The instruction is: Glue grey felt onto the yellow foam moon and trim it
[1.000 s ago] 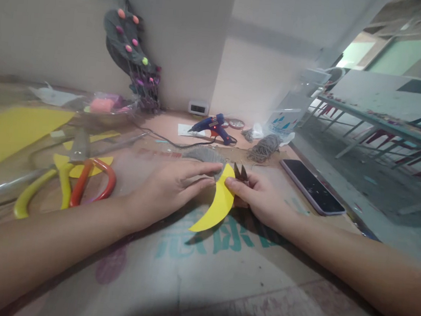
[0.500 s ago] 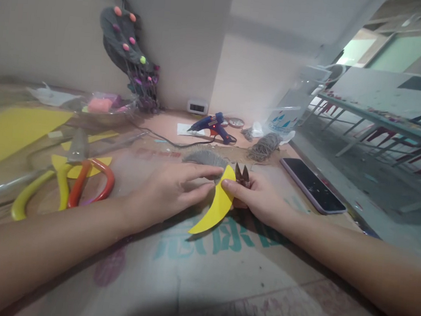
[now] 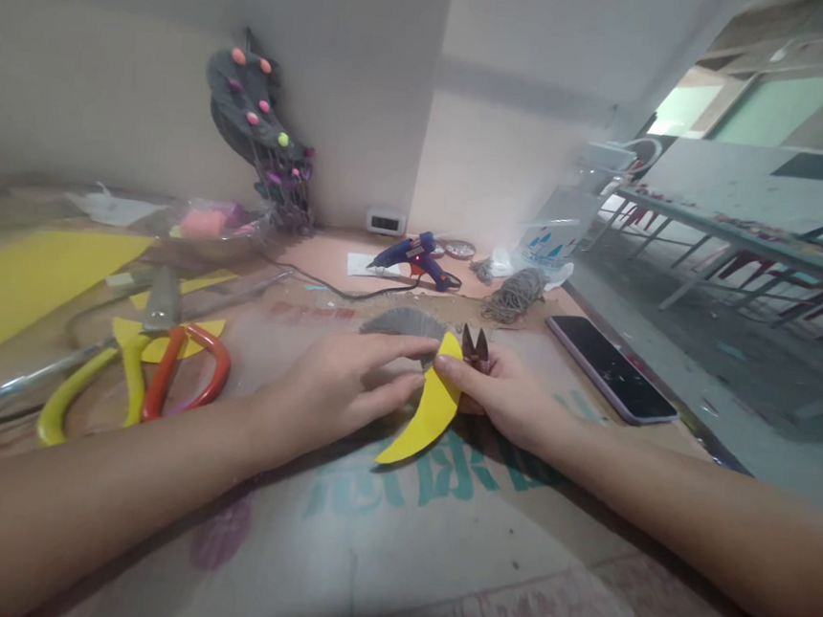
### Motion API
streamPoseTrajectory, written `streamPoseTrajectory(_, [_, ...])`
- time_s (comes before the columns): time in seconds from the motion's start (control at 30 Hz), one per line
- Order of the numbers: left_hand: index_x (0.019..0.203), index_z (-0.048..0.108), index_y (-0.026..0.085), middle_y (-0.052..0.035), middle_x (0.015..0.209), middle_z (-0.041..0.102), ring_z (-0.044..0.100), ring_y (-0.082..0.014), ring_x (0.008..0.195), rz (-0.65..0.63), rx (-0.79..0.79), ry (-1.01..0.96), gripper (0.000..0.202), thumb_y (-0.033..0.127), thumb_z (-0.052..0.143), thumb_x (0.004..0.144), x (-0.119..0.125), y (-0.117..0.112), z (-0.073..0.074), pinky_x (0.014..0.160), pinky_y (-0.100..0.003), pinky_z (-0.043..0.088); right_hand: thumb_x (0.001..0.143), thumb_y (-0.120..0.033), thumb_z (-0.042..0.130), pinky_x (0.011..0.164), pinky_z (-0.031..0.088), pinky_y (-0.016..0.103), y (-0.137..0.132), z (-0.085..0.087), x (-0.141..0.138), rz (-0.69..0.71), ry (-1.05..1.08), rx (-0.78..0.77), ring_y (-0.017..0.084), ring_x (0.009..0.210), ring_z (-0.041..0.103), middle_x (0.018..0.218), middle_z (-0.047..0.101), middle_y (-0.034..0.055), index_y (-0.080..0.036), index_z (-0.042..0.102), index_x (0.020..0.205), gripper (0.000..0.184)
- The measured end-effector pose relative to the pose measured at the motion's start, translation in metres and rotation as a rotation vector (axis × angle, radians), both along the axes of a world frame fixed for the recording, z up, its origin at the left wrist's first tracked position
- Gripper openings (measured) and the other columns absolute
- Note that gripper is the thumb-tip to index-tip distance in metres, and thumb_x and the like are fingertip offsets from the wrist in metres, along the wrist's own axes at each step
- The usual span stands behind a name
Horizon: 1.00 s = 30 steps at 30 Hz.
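Note:
A yellow paper crescent [image 3: 425, 415], its lower tip pointing left toward me, is pinched under the thumb of my right hand [image 3: 501, 388]. The same hand also keeps a small pair of snips [image 3: 476, 348], whose two dark blades point up and stand apart. At the crescent's upper left edge are the fingertips of my left hand [image 3: 355, 376], thumb and forefinger spread with a gap between them. Just beyond that hand lies a grey fringed, curved piece [image 3: 402, 322], partly hidden by the fingers.
To the left are red-and-yellow-handled scissors [image 3: 168, 364] and a yellow sheet [image 3: 39, 286]. A blue glue gun [image 3: 416, 256], a grey yarn bundle [image 3: 517, 294] and a small clock [image 3: 385, 221] stand behind. A phone [image 3: 612, 369] lies right. A decorated grey crescent [image 3: 252, 107] leans against the wall.
The view has shifted slightly, so the background sits a little lower and the left-side things farther right. Both hands and the yellow crescent keep nearly the same pose.

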<state>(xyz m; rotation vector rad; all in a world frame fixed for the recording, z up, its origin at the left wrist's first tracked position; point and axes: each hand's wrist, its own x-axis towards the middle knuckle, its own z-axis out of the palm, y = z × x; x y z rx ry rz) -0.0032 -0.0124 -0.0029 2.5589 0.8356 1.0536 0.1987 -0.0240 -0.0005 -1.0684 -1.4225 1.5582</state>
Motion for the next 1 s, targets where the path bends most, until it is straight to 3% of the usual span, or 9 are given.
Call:
streamPoseTrajectory(0.3, [0.115, 0.065, 0.023, 0.0, 0.105, 0.074, 0.07, -0.0128, 0.085, 0.034, -0.046, 0.011, 0.027, 0.028, 0.054, 0.09, -0.0017, 0.0017, -0.0007, 0.077, -0.022, 0.054, 0.073, -0.049, 0.069, 0.045, 0.031, 0.02, -0.0007, 0.0013, -0.0007, 0.028, -0.059, 0.043, 0.006, 0.051, 0.043, 0.062, 0.05, -0.004, -0.016, 0.055, 0.077, 0.036])
streamPoseTrajectory(0.7, [0.122, 0.06, 0.024, -0.0026, 0.108, 0.073, 0.069, -0.0145, 0.091, 0.01, 0.095, 0.056, 0.033, 0.028, 0.051, 0.09, -0.0026, 0.0043, -0.0043, 0.08, -0.025, 0.053, 0.076, -0.051, 0.066, 0.04, 0.02, 0.021, 0.0006, -0.001, 0.0016, 0.051, -0.103, 0.116, 0.004, 0.044, 0.031, 0.055, 0.04, -0.007, -0.017, 0.052, 0.072, 0.037])
streamPoseTrajectory(1.0, [0.122, 0.06, 0.019, -0.0048, 0.1, 0.074, 0.068, -0.0147, 0.087, 0.049, 0.231, 0.163, 0.034, 0.029, 0.048, 0.092, -0.0014, 0.0076, -0.0076, 0.076, -0.024, 0.052, 0.076, -0.05, 0.065, 0.041, 0.02, 0.021, 0.0004, 0.0001, 0.0021, 0.048, -0.137, 0.094, 0.005, 0.045, 0.032, 0.055, 0.041, -0.006, -0.016, 0.053, 0.07, 0.036])
